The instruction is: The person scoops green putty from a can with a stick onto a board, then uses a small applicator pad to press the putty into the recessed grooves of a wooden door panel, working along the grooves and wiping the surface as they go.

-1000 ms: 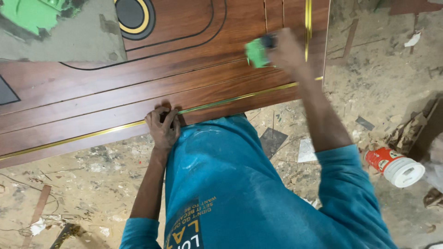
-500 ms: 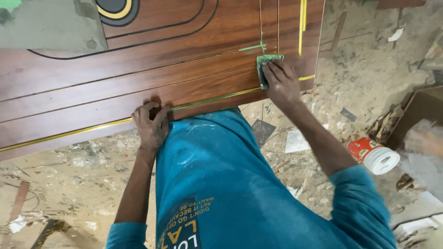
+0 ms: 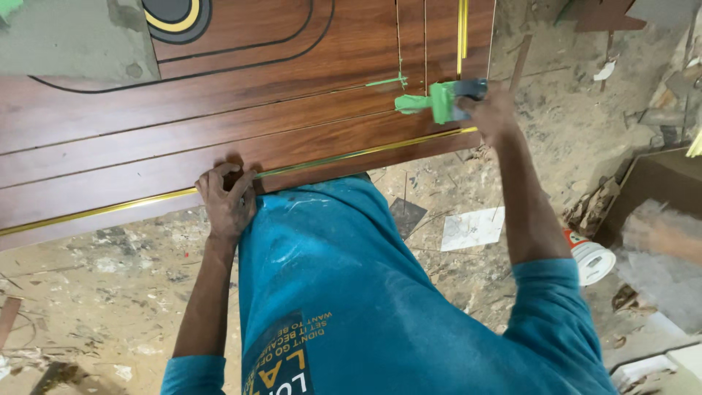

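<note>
A brown wooden door panel [image 3: 219, 110] lies flat in front of me, with thin gold strips set into it. My left hand [image 3: 227, 201] rests at its near edge, fingers curled down onto the long gold strip [image 3: 351, 155]. My right hand [image 3: 488, 113] is out at the panel's right end, closed on a dark tool and a bunched wad of green film [image 3: 433, 101]. A thin green strip [image 3: 384, 82] trails left from the wad across the wood. My blue shirt fills the bottom of the view.
The floor is dusty and strewn with wood scraps. A white and red can [image 3: 592, 260] lies on its side at right, beside a white sheet [image 3: 472, 228] and a dark tile [image 3: 406, 216]. A cardboard box [image 3: 658, 190] stands at far right. A grey sheet [image 3: 73, 36] covers the panel's upper left.
My right hand has moved from the near gold strip up and to the right, drawing the green film with it. My left hand has stayed on the strip.
</note>
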